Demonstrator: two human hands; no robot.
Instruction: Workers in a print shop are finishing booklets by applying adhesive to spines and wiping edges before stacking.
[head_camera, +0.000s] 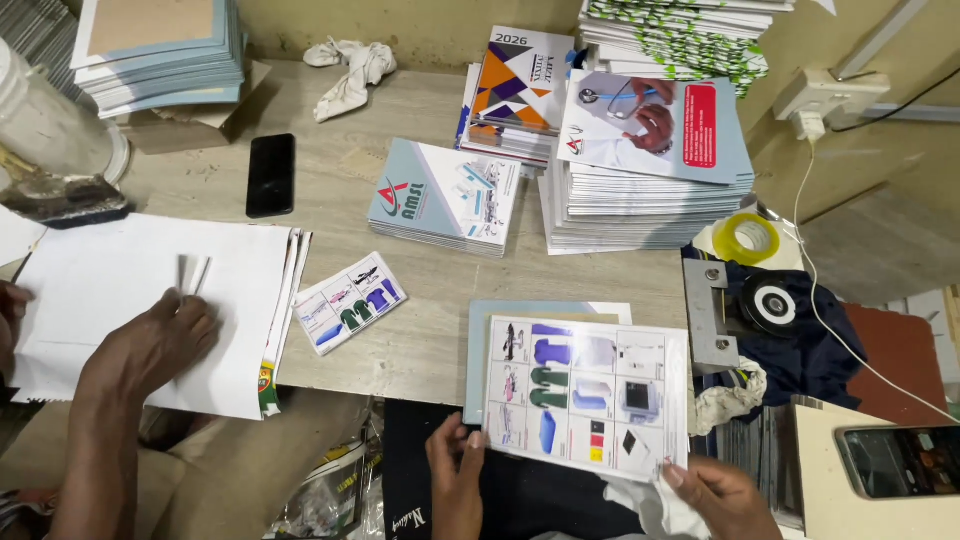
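Left hand (456, 478) pinches the lower left edge of a printed sheet (588, 395), thumb on top, fingers under. Right hand (722, 495) grips the sheet's lower right corner the same way, with a white cloth (640, 505) bunched against the palm. One sheet in hand, printed with a grid of product photos, held flat just over the near table (430, 340) edge, partly covering one pale blue board (478, 350) lying beneath it. Both wrists come up from the bottom of view, palms turned in.

To the left, a co-worker's hand (155, 345) lies palm down, fingers together, on a stack of white paper (130, 290). One small card (350, 302) sits between that paper and the sheet. One black phone (271, 175) lies further back. Three booklet stacks mid table: one low (445, 195), one behind it (520, 85), one tall (640, 190). One tape roll (745, 238) at right, one rag (350, 70) at the back.
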